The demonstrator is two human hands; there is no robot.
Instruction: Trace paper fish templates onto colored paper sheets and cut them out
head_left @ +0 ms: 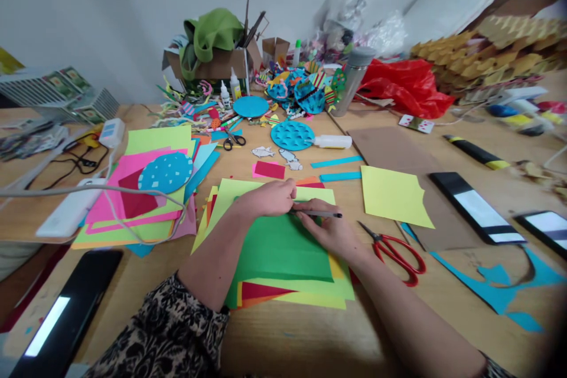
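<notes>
At the middle of the wooden table (283, 339), a green sheet (283, 254) lay on a fanned stack of coloured paper (310, 297), directly beneath both hands. The right hand (328, 235) held a slim pen (319, 213) pinched between thumb and fingers, its shaft nearly level and its end close to the left hand. The left hand (271, 198) rested near the sheet's upper part with fingers curled in; whether it gripped anything could not be told. Judging by the pieces around them, a fair amount of work was done: a blue disc with a scalloped pattern (290, 134), another dotted with pale squares (167, 171), and fish cut-outs (290, 159) lay finished in outline. A further blue disc (251, 107) looked plain, so decoration there seemed undone. The green sheet's visible part appeared uncut, and any pen marks under the hands were hidden, so its own stage seemed early. The red-handled scissors (378, 238) lay unheld beside the right forearm, the white glue bottle (332, 142) lay at the scalloped disc's edge, and blue offcuts (495, 275) sat farther right, signs of cutting done.
</notes>
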